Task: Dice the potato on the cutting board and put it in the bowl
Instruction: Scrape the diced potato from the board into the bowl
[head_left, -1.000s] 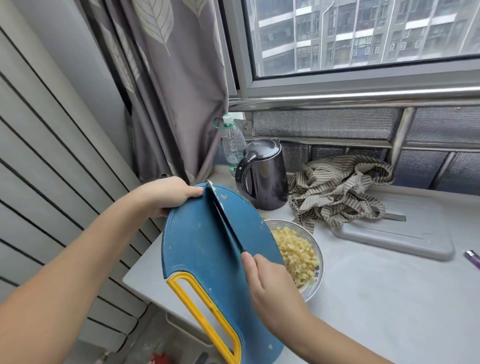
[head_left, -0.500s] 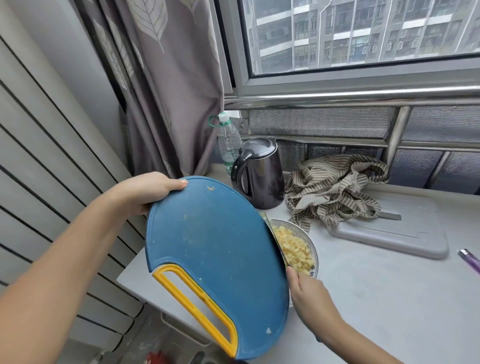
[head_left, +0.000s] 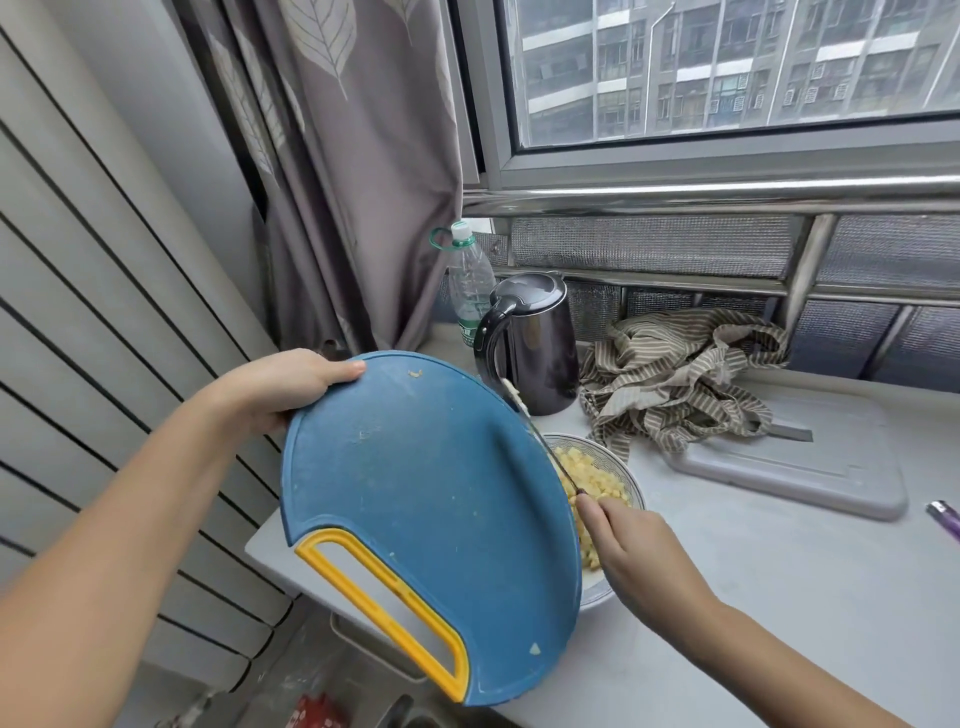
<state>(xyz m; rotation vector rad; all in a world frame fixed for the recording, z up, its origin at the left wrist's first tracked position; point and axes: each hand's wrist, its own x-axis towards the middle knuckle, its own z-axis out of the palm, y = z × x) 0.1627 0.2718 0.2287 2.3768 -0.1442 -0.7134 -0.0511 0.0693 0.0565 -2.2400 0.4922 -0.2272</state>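
My left hand grips the far rim of the round blue cutting board, which has a yellow handle slot and is tilted over the bowl. The bowl is pale and patterned, half hidden behind the board, and filled with yellow diced potato. My right hand holds a knife whose blade lies along the board's right edge, above the bowl, with potato bits stuck near its tip. A few small potato scraps cling to the board's surface.
A dark electric kettle and a plastic bottle stand behind the board. A striped cloth lies on a grey tray to the right. A purple lighter is at the far right. The counter edge drops off at the left.
The knife blade swept from the middle of the board to its right edge over the bowl. The board turned to face me more flatly.
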